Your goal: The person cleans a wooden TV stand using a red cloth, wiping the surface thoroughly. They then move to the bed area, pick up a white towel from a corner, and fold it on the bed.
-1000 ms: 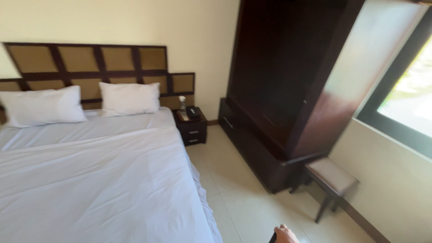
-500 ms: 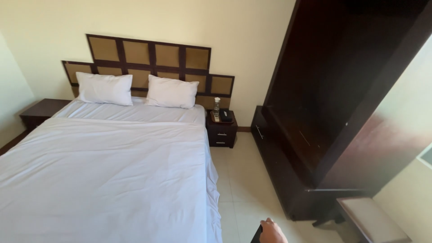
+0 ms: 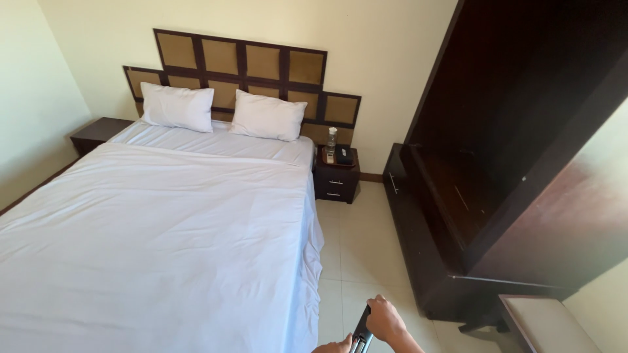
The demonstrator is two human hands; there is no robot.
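Since the earlier frames the view has swung left, so the whole bed now shows and the stool has slid to the lower right corner, while the hands have risen further into sight at the bottom edge.

At six o'clock the right hand is curled over the top of a dark handle, a slim bar with a lighter metal strip along it; the fingers are wrapped together around its upper end. Just left of it, at about seven o'clock from the handle, only the knuckles of the left hand peep over the frame edge, touching or nearly touching the handle; whether those fingers are closed on it cannot be told. Both hands sit above the pale tiled floor.

Toward nine and ten o'clock spreads the bed under a white sheet, its edge hanging down just beside the hands. At eleven o'clock two white pillows lean on a dark headboard with tan panels. At twelve o'clock a dark nightstand bears a clear bottle; a second nightstand stands at ten o'clock. From one to three o'clock rises a tall dark wardrobe, and the stool sits at four o'clock
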